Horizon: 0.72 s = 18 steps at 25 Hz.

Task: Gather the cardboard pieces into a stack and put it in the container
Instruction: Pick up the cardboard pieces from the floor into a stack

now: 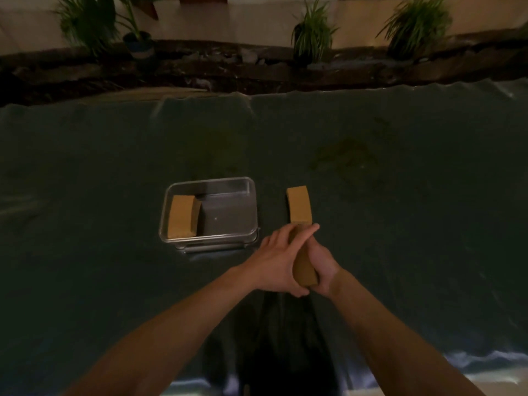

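Observation:
A clear plastic container [251,212] stands on the dark cloth left of centre, with a stack of brown cardboard pieces [183,217] lying in its left half. To its right another brown cardboard piece [299,205] lies flat on the cloth. Just below that piece, both hands close around a small stack of cardboard [304,268]. My left hand [275,262] wraps over its left side with fingers reaching across the top. My right hand [324,270] grips its right side. Most of the held stack is hidden by the hands.
The dark green cloth [400,224] covers the whole table, with a stain at the right middle. Beyond the far edge runs a dark bed with several potted plants [313,32]. Dark trousers show below the table's near edge.

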Tool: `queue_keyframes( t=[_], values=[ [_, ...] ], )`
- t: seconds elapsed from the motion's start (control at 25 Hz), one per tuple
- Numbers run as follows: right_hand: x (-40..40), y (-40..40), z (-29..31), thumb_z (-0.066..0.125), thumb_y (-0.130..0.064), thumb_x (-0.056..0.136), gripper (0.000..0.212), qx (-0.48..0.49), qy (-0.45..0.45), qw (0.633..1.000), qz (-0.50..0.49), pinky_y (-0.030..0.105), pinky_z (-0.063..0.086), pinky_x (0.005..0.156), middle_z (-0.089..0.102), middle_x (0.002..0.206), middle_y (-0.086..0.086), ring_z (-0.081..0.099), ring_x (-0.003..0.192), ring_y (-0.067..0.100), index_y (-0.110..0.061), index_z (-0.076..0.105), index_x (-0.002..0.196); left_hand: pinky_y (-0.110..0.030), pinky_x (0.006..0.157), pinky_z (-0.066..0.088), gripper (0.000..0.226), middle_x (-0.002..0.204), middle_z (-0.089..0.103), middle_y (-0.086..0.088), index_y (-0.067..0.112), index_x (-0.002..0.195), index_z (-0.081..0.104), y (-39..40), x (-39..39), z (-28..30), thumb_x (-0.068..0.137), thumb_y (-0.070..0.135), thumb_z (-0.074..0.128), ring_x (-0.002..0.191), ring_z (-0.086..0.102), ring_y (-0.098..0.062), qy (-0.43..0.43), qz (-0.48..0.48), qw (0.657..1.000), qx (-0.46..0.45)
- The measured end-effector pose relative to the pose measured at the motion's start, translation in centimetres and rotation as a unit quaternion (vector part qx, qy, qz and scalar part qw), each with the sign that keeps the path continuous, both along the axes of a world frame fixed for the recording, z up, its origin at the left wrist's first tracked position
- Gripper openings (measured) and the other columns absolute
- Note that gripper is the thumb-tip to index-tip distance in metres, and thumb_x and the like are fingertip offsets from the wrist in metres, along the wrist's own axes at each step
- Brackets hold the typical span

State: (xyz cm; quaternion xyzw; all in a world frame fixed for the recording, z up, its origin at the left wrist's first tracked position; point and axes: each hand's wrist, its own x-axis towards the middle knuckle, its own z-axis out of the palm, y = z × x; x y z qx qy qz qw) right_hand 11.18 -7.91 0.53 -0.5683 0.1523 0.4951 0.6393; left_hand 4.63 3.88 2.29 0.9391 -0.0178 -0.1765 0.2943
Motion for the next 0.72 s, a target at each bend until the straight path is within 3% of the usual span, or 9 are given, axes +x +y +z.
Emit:
queue_keyframes(
  t=[0.16, 0.28, 0.4, 0.52, 0.72],
  values=[
    [4.4, -1.3, 0.0, 0.05, -0.061, 0.091, 0.054, 0.077, 0.073, 0.994, -0.015, 0.052, 0.049, 0.1, 0.071, 0.12, 0.02, 0.063, 0.115, 0.036, -0.019, 0.071, 0.119, -0.051, 0.115, 0.025, 0.128, 0.157, 0.009, -0.001, 0.051, 0.148, -0.014, -0.5, 4.6, 0.1, 0.064, 0.044, 0.083, 0.14, 0.02, -0.03, -0.017, -0.017, 0.999, 0.042],
    [7.5, -1.5, -0.4, 0.048, -0.054, 0.096, 0.046, 0.026, 0.017, 0.999, 0.011, 0.052, 0.05, 0.099, 0.069, 0.117, 0.016, 0.064, 0.112, 0.033, -0.023, 0.063, 0.125, -0.05, 0.114, 0.024, 0.128, 0.157, 0.009, -0.003, 0.05, 0.148, -0.015, -1.0, 7.7, -0.1, 0.065, 0.048, 0.082, 0.141, 0.02, -0.03, -0.006, -0.008, 0.998, 0.059],
    [9.2, -1.3, -0.7, 0.052, -0.052, 0.095, 0.036, -0.002, -0.011, 0.999, 0.045, 0.051, 0.051, 0.097, 0.071, 0.111, 0.012, 0.065, 0.107, 0.03, -0.027, 0.064, 0.118, -0.049, 0.113, 0.022, 0.127, 0.157, 0.009, -0.005, 0.05, 0.149, -0.015, -1.1, 9.3, -0.7, 0.066, 0.049, 0.082, 0.14, 0.019, -0.029, 0.015, -0.014, 0.997, 0.075],
    [10.6, -1.0, -1.8, 0.06, -0.048, 0.09, 0.038, 0.023, 0.009, 0.998, 0.066, 0.053, 0.051, 0.099, 0.072, 0.117, 0.013, 0.066, 0.111, 0.031, -0.027, 0.065, 0.122, -0.048, 0.111, 0.023, 0.127, 0.156, 0.011, -0.006, 0.05, 0.149, -0.015, -0.8, 10.8, -1.4, 0.065, 0.05, 0.081, 0.139, 0.02, -0.029, 0.018, -0.012, 0.996, 0.086],
    [11.5, 0.2, -3.3, 0.063, -0.043, 0.088, 0.045, -0.012, -0.051, 0.995, 0.079, 0.055, 0.047, 0.103, 0.064, 0.127, 0.012, 0.06, 0.117, 0.031, -0.028, 0.058, 0.129, -0.048, 0.11, 0.025, 0.125, 0.156, 0.012, -0.008, 0.047, 0.15, -0.012, 0.0, 12.0, -2.3, 0.066, 0.051, 0.08, 0.136, 0.021, -0.029, 0.019, -0.023, 0.996, 0.08]
  ],
)
